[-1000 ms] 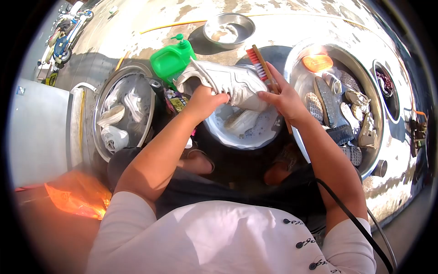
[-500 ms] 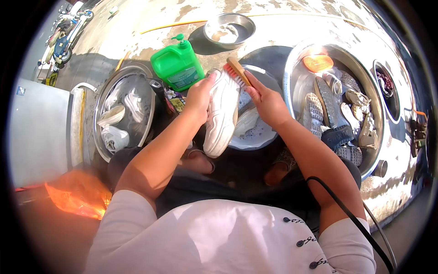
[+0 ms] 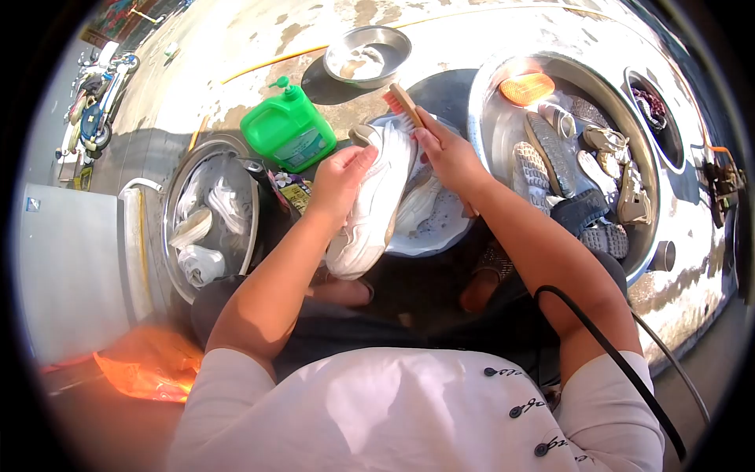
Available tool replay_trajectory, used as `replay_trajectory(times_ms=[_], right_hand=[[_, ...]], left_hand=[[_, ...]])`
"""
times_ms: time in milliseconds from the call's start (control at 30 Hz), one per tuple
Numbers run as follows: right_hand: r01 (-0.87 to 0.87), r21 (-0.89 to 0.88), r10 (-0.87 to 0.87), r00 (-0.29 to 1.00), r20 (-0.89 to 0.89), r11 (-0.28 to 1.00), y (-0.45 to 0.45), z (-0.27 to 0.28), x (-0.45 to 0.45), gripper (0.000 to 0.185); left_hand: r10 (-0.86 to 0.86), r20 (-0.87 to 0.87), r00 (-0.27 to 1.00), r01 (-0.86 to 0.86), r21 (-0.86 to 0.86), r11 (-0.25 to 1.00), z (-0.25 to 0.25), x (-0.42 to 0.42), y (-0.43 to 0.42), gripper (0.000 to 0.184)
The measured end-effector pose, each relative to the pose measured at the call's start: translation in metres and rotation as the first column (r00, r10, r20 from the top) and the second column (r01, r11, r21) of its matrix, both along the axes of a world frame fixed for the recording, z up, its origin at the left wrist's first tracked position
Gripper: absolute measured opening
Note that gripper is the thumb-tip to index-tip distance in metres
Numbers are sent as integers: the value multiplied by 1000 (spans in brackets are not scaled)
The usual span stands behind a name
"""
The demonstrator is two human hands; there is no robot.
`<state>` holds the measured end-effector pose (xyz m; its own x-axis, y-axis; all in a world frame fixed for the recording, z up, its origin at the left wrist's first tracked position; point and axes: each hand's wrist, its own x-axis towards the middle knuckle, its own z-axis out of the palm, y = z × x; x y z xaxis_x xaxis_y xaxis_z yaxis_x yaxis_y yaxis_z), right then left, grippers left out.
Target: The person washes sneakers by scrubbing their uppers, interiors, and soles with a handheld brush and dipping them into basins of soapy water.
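My left hand [image 3: 343, 179] grips a white shoe [image 3: 371, 212] by its upper side, toe pointing down toward me. Closed around a wooden brush [image 3: 405, 105] with red and white bristles is my right hand [image 3: 450, 154]; the bristles face the heel end of the shoe, and whether they touch it I cannot tell. Just behind and to the right of the held shoe, a second white shoe [image 3: 421, 203] lies in a white basin [image 3: 442, 236] with suds. A green pump jug [image 3: 289, 130] stands beyond my left hand.
On the left is a metal basin [image 3: 171, 250] of white shoes. A large metal tub [image 3: 646, 236] at right holds several shoes and an orange brush [image 3: 526, 89]. A small metal bowl [image 3: 368, 57], a yellow hose [image 3: 275, 60] and a dark basin [image 3: 667, 145] lie farther off.
The shoe has turned from lying sideways over the basin to toe-down on its left side. The brush has moved left, to the shoe's heel end. The view has shifted slightly.
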<state>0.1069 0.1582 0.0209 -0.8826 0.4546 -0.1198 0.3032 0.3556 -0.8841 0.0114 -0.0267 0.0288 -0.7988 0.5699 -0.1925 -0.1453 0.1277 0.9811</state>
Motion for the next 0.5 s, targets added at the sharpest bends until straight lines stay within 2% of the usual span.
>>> replay_trajectory(times_ms=[33,67,100,167,200,233,300,367,400,433,467,500], right_hand=[[80,-218,-72,996,47,973,8,9,-2,48],[44,-455,16,992,126,890,21,13,0,50],[51,-452,7,992,125,891,23,12,2,50],[34,-603,-60,998,-23,797,16,12,3,53],[51,-578,-97,994,-49,814,10,15,5,58],[42,-578,-83,996,-45,815,0,17,9,58],[30,-444,-102,985,-139,895,-20,26,18,63],[-25,-443,-32,992,-119,896,-23,21,21,57],[-133,-145,87,954,-288,980,-25,10,21,52],[-184,173,241,881,-406,967,-27,-1,22,47],[-234,162,277,900,-338,959,-36,17,30,41],[-239,158,280,898,-340,958,-42,28,35,41]], left_hand=[[-135,-176,975,116,-115,987,7,8,0,42],[-238,-243,940,209,-141,968,9,7,0,36],[-245,-245,938,217,-138,966,10,6,1,36],[-423,-292,857,351,-269,897,14,6,0,36],[-367,-231,901,329,-189,925,12,8,3,37],[-354,-227,907,316,-188,930,7,9,5,37],[-166,104,981,155,108,982,-8,4,7,42],[-109,119,987,95,121,988,-17,-3,5,42],[-15,149,989,-8,153,988,-20,-5,5,40],[76,183,980,-109,179,978,-24,-6,5,39],[149,198,969,-190,205,960,-20,-8,8,36],[156,196,968,-195,201,960,-19,-11,7,36]])
